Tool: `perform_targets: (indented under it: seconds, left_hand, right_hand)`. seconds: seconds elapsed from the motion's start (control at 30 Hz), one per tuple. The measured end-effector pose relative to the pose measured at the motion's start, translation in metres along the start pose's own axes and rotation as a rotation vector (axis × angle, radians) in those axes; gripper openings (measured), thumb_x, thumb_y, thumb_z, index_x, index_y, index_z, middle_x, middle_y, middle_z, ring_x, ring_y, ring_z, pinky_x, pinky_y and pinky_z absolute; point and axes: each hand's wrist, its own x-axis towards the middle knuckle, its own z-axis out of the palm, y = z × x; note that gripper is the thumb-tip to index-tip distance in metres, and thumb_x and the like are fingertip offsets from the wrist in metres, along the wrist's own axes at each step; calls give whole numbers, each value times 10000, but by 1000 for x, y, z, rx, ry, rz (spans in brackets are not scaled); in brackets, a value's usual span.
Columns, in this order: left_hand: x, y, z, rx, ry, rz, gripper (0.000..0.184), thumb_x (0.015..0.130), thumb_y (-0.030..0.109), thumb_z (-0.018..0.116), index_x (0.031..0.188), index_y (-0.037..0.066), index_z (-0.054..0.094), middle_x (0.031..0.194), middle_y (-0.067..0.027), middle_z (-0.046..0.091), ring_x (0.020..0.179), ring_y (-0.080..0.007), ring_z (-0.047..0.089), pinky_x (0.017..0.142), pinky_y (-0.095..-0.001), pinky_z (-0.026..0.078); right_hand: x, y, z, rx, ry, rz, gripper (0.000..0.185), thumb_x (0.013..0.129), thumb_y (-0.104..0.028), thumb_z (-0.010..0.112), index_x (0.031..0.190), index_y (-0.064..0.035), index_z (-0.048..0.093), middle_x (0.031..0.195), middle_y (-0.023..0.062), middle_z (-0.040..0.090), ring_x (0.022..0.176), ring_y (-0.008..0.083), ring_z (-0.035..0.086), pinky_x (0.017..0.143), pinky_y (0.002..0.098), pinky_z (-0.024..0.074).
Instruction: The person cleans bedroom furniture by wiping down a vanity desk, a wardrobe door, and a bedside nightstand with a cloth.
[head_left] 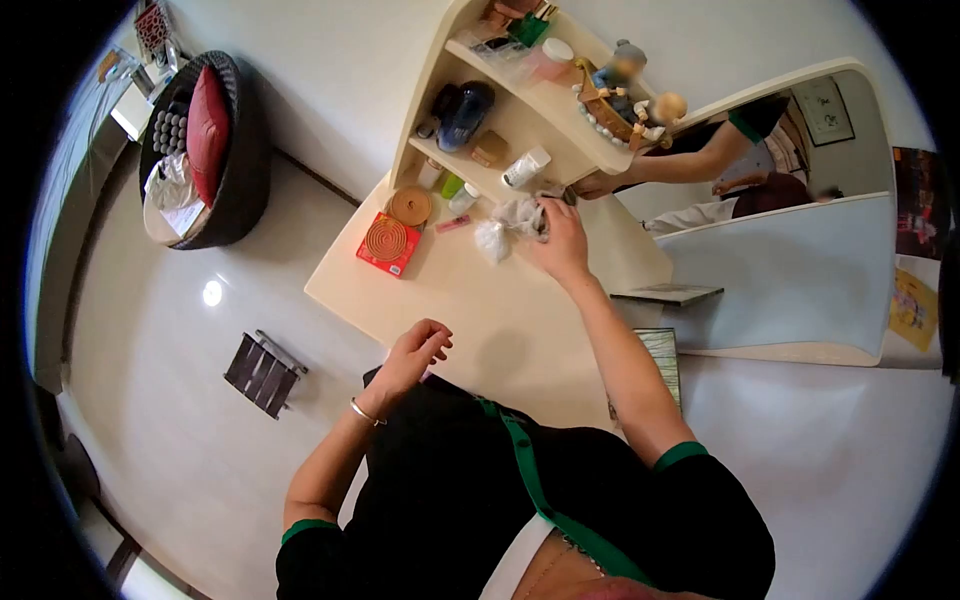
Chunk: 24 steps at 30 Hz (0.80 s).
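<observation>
Here, right hand point(562, 243) at crumpled bundle point(517, 214)

Bundle lies on table point(435, 290), upper centre of frame. Right grip: fingers bent at its edge; cannot tell whether closed on it. Left hand point(416, 352), mid-frame, loosely curled, empty.

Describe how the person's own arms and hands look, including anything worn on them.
The left hand and right hand are both ungloved. Short black sleeves end in green cuffs. A slim, pale bangle circles the left wrist; none shows on the right.
</observation>
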Motion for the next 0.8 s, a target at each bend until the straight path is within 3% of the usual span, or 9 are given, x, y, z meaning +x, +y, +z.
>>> perform_targets:
  seconds: [0.1, 0.17, 0.23, 0.33, 0.5, 0.6, 0.7, 0.77, 0.8]
  left_hand:
    - [12, 8, 13, -13, 39, 166, 248, 999, 238, 557, 1120, 23, 583, 961, -50, 638, 839, -141, 612, 745, -296, 503]
    - [41, 22, 22, 134, 129, 346, 258, 962, 199, 606, 1141, 17, 571, 977, -71, 635, 867, -172, 617, 741, -319, 510]
    - [82, 46, 29, 298, 268, 569, 335, 914, 171, 648, 1196, 23, 544, 1054, -109, 620, 934, -226, 615, 752, -350, 514]
    - [144, 96, 35, 520, 520, 849, 461, 847, 143, 687, 1262, 50, 508, 1184, -168, 578, 1026, -328, 587, 803, -413, 508]
    - [207, 125, 53, 493, 631, 831, 418, 787, 137, 717, 1152, 38, 540, 1032, -171, 593, 992, -377, 578, 816, -452, 488]
    - [210, 122, 55, 503, 685, 905, 333, 777, 120, 708, 1062, 46, 552, 952, -151, 580, 945, -368, 582, 784, -463, 481]
    - [196, 118, 49, 476, 715, 925, 321, 778, 135, 716, 1054, 69, 565, 950, -132, 579, 938, -355, 585, 767, -450, 482]
    - [180, 118, 42, 434, 783, 876, 362, 771, 155, 736, 1086, 84, 573, 966, -117, 582, 937, -342, 588, 767, -436, 487]
    - [179, 115, 38, 435, 790, 876, 362, 771, 155, 736, 1086, 84, 573, 966, -117, 582, 937, -342, 588, 767, -436, 487]
  right_hand:
    - [-11, 14, -24, 189, -170, 240, 525, 719, -154, 794, 1196, -57, 599, 1146, 180, 653, 1014, 413, 608, 889, 447, 499]
    - [-19, 8, -39, 322, -96, 187, 468, 778, -164, 781, 1175, -8, 588, 1075, 176, 682, 949, 372, 654, 854, 425, 513]
    - [-18, -11, -58, 508, 101, 311, 474, 831, -194, 761, 1194, 30, 556, 1140, 164, 656, 1022, 266, 636, 900, 376, 492]
    - [-6, -4, -63, 573, 248, 206, 535, 869, -219, 742, 1262, 48, 496, 1231, 150, 598, 1099, 203, 577, 955, 342, 458]
    - [30, -28, -83, 854, 50, 256, 656, 888, -176, 713, 1412, 15, 368, 1311, 112, 536, 1184, 206, 523, 1010, 349, 430]
    - [41, -45, -83, 1229, 23, 522, 642, 912, -138, 679, 1438, 3, 338, 1421, 107, 447, 1290, 215, 459, 1048, 371, 420]
    - [42, -34, -63, 1063, 232, 276, 574, 928, -114, 660, 1428, -80, 379, 1341, 72, 511, 1209, 217, 531, 1000, 365, 455]
    - [39, -28, -54, 772, 274, 173, 540, 917, -138, 685, 1382, -31, 431, 1331, 99, 520, 1202, 238, 533, 997, 379, 448]
    - [39, -18, -47, 411, 332, 35, 512, 901, -152, 703, 1336, -11, 470, 1311, 126, 535, 1194, 267, 538, 1006, 392, 434]
